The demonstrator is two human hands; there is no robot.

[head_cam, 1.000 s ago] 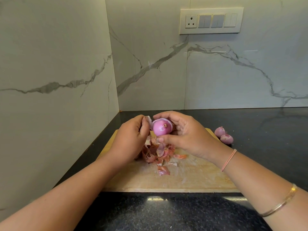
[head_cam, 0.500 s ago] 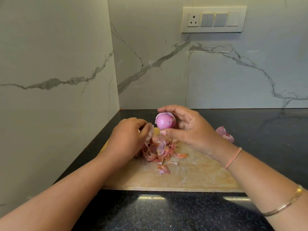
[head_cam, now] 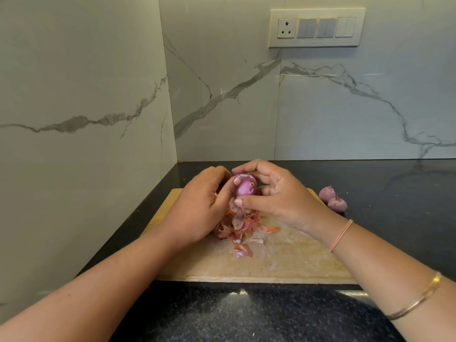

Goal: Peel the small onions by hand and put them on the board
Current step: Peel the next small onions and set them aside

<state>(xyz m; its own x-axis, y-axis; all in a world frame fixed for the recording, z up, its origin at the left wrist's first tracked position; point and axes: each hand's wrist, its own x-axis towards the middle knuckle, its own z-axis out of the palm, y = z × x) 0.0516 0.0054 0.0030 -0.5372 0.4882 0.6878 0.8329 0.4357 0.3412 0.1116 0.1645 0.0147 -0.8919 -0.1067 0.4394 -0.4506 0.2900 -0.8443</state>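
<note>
A small pink-purple onion (head_cam: 244,186) is held above the far part of the wooden board (head_cam: 283,262). My right hand (head_cam: 276,196) grips it between thumb and curled fingers. My left hand (head_cam: 199,208) meets it from the left, its thumb pressed on the onion's upper left side where a strip of skin sits. A heap of reddish onion skins (head_cam: 238,227) lies on the board under both hands. Two more small onions (head_cam: 333,199) rest on the black counter just right of the board.
The board lies on a black speckled counter (head_cam: 246,314) in a corner of marble-look walls. The left wall (head_cam: 81,144) runs close to the board's left edge. A switch panel (head_cam: 317,27) sits high on the back wall.
My left hand has dropped a piece of skin and come back up to the onion. My right hand has turned the onion and lowered it slightly.
</note>
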